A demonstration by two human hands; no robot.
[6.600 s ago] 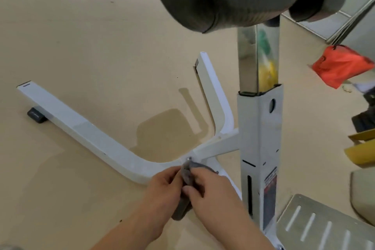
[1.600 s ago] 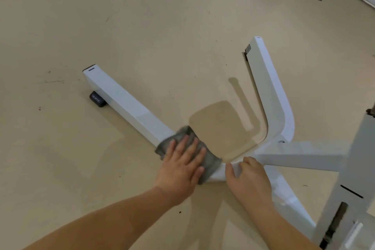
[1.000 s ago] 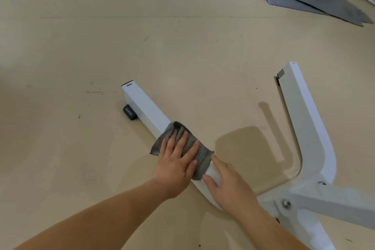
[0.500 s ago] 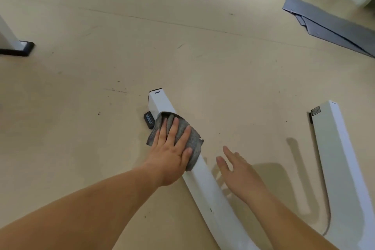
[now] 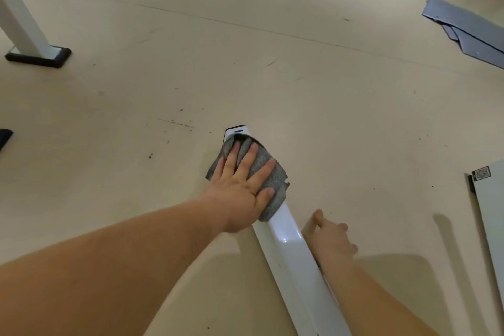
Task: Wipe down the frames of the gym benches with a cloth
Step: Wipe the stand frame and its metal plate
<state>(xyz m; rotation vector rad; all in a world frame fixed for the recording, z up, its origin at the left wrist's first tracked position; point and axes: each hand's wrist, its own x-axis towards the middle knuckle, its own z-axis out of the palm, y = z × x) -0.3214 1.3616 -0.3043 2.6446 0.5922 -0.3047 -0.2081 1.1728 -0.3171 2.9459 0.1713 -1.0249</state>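
Fingers [image 5: 251, 157] of the left hand [image 5: 241, 191] lie straight and slightly apart, pressing a grey cloth [image 5: 274, 179] flat onto the top face of a white bench frame leg [image 5: 296, 262]. The cloth is draped over the leg just short of its far end, hanging a little down both sides. The right hand [image 5: 331, 240] sits low just beside the leg's right side, its blurred fingers relaxed and holding nothing.

The leg is a long square tube lying on the floor [image 5: 300, 76]. Its long axis runs from the lower edge of the view up and slightly left, away from the person, ending in a black end cap [image 5: 236, 127].

A second white leg [image 5: 491, 215] with a small label [image 5: 481, 173] shows at the right edge. The floor is pale beige with scuffs and dark specks. Grey sheets [image 5: 463, 24] lie at upper right, and a white post on a black foot [image 5: 38, 56] stands at upper left.
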